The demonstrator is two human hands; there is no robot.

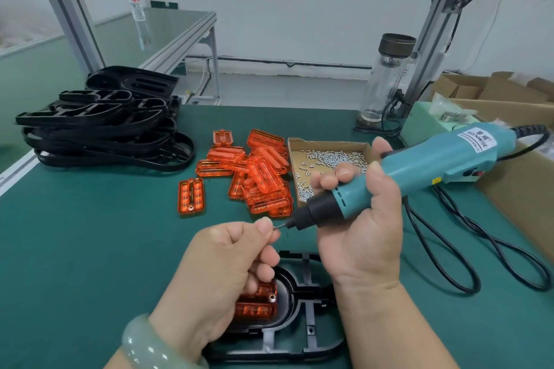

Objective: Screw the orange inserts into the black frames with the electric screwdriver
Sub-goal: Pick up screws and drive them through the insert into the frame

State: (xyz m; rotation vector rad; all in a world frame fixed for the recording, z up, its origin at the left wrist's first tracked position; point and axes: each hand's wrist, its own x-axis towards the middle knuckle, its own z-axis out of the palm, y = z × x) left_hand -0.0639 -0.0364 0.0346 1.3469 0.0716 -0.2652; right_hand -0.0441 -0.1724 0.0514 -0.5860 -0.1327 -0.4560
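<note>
Our left hand (227, 260) pinches a screw (278, 227) at the bit of the screwdriver (419, 165) gripped in our right hand (362, 219), both above the black frame (302, 335) holding an orange insert (257, 305) on the table (90, 249).

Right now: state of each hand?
Left hand: closed, pinching a small screw.
Right hand: closed, gripping the electric screwdriver.

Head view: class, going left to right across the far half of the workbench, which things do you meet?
Stack of black frames → pile of orange inserts → cardboard tray of screws → glass bottle → cardboard boxes.
</note>
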